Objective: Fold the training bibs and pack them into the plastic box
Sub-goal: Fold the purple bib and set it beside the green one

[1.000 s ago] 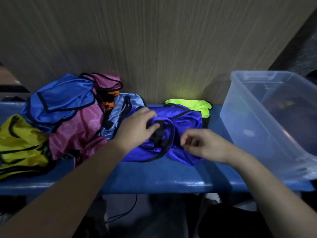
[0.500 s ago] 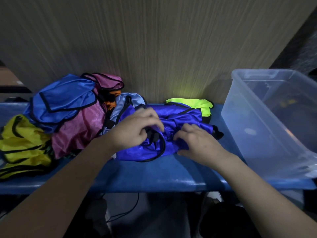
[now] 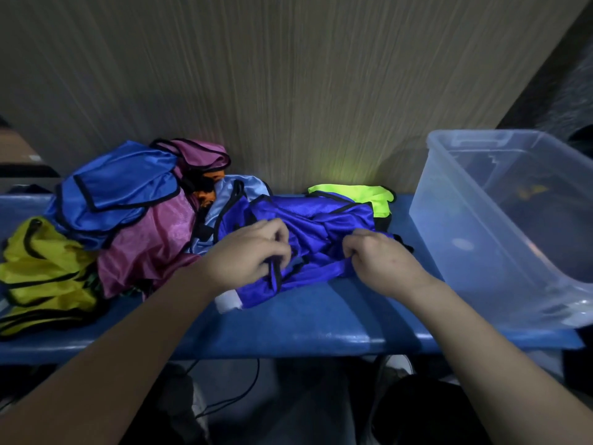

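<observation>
Bib point(image 3: 324, 229) under my hands mid-bench point(image 3: 305, 319), bib pile point(image 3: 128, 213) on left, box point(image 3: 500, 220) on right.

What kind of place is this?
Probably a sports changing or kit room: a heap of bright, black-edged training bibs lies on a blue plastic bench against a wood-grain wall, beside a clear plastic box.

The plastic box point(image 3: 455, 226) is cut off by the frame edge at 3 o'clock; contents behind its translucent wall are indistinct. The orange bib point(image 3: 205, 195) is mostly buried under the pile at 9 o'clock. Fingertips of both hands are hidden in the purple bib point(image 3: 321, 220).
</observation>
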